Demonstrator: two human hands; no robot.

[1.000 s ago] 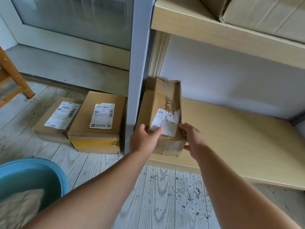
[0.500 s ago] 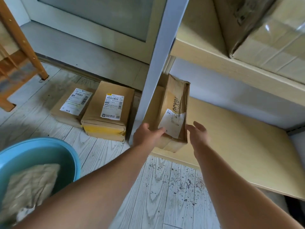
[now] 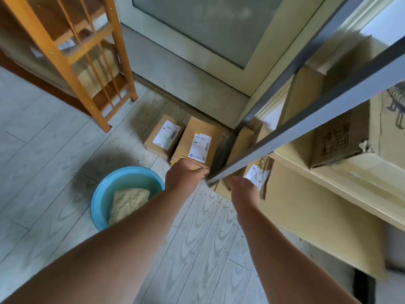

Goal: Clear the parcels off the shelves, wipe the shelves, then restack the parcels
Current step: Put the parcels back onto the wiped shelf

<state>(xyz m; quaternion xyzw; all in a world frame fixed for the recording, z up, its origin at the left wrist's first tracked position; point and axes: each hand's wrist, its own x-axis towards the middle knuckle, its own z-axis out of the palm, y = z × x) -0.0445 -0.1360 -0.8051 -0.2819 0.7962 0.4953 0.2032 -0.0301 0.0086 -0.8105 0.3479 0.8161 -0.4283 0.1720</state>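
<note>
A tall brown parcel [image 3: 256, 174] with a white label stands at the left end of the lower shelf [image 3: 306, 216], partly hidden by the grey shelf post [image 3: 306, 121]. My right hand [image 3: 243, 187] hovers just in front of it, fingers pointing away, holding nothing that I can see. Two labelled parcels lie on the floor left of the shelf: a nearer one [image 3: 200, 145] and a smaller one [image 3: 164, 134] behind it. My left hand [image 3: 184, 174] is at the nearer parcel's front edge with its fingers curled over that edge.
A blue basin [image 3: 97, 200] with a beige cloth [image 3: 129, 200] in it sits on the floor to the left. Large boxes [image 3: 341, 137] fill the upper shelf. A wooden rack [image 3: 87, 58] stands at the far left. Dark crumbs dot the floorboards.
Both hands have left the tall parcel, which stays on the lower shelf. My left hand has moved left to the floor parcel. My view has risen and pulled back.
</note>
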